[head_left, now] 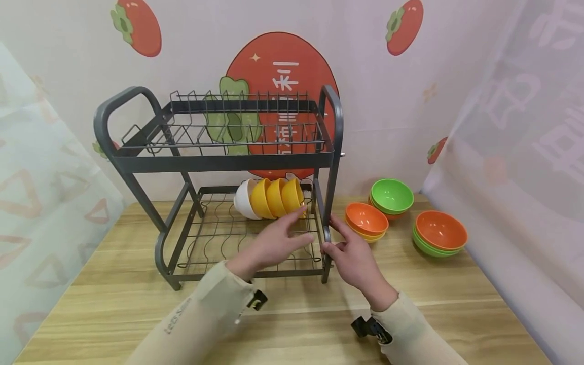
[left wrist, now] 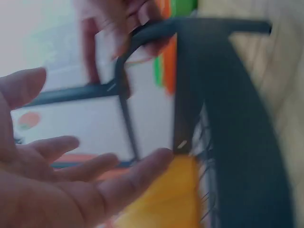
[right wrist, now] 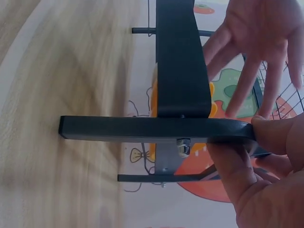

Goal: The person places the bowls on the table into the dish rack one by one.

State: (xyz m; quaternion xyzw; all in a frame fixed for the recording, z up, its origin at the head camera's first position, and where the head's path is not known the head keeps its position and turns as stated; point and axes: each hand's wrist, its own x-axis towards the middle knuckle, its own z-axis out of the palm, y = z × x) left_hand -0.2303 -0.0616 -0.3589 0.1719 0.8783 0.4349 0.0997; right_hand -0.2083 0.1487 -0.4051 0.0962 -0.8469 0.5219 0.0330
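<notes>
A black two-tier dish rack [head_left: 223,163] stands on the table. On its lower tier, a white bowl [head_left: 245,198] and several yellow bowls [head_left: 275,198] sit on their sides in a row. My left hand [head_left: 279,242] reaches into that tier with fingers spread and straight, close to the rightmost yellow bowl; whether a fingertip touches it I cannot tell. My right hand [head_left: 353,256] pinches the rack's front right leg between thumb and fingers, seen closely in the right wrist view, where a bolt and nut [right wrist: 184,147] show on the leg.
Right of the rack stand three small stacks of bowls: one topped by an orange bowl [head_left: 366,219], one by a green bowl [head_left: 392,195], one by another orange bowl [head_left: 441,230]. A printed cloth [head_left: 378,126] hangs behind. The upper wire tier [head_left: 219,126] overhangs the lower one.
</notes>
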